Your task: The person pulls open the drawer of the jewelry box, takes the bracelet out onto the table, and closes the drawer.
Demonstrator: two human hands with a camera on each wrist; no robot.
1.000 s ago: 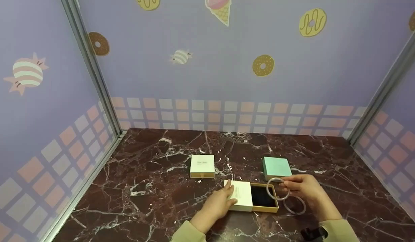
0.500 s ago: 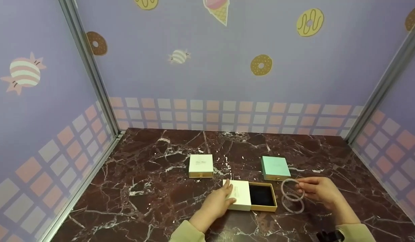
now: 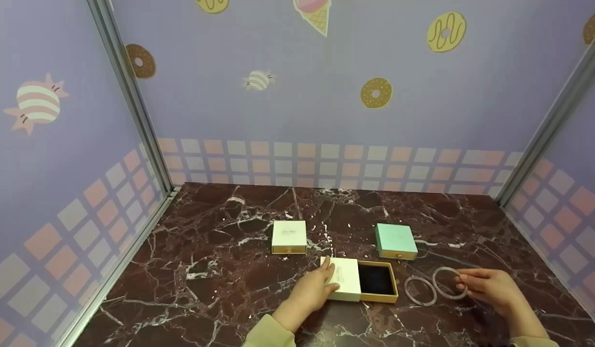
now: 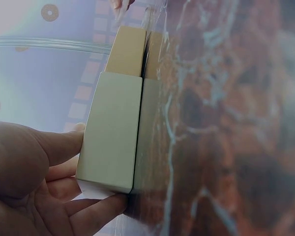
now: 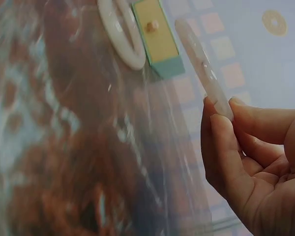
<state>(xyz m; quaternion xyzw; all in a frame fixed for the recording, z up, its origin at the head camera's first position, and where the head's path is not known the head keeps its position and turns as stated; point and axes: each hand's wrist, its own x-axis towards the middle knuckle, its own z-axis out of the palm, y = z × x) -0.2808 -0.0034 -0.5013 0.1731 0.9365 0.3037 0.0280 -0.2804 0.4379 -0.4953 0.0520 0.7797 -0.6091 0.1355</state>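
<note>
My left hand (image 3: 309, 289) grips the cream sleeve (image 3: 345, 282) of a drawer-style jewelry box, thumb on one face and fingers round its end in the left wrist view. The box's gold drawer (image 3: 379, 298) is slid out to the right, its black-lined inside showing no item. To the right, my right hand (image 3: 495, 291) pinches a pale bangle (image 5: 201, 64) between thumb and fingertips, tilted up at its edge. Between drawer and right hand, a second pale bangle (image 3: 405, 290) lies flat on the table.
A closed mint-green box (image 3: 395, 237) with a gold, knobbed front stands behind the bangles. Another closed cream box (image 3: 289, 234) sits back left. The dark red marbled table (image 3: 220, 289) meets patterned walls (image 3: 297, 164) at the back and sides.
My right hand has moved right and slightly nearer with its bangle, from over the drawer's edge to beyond the bangle on the table. My left hand and the jewelry box stayed put.
</note>
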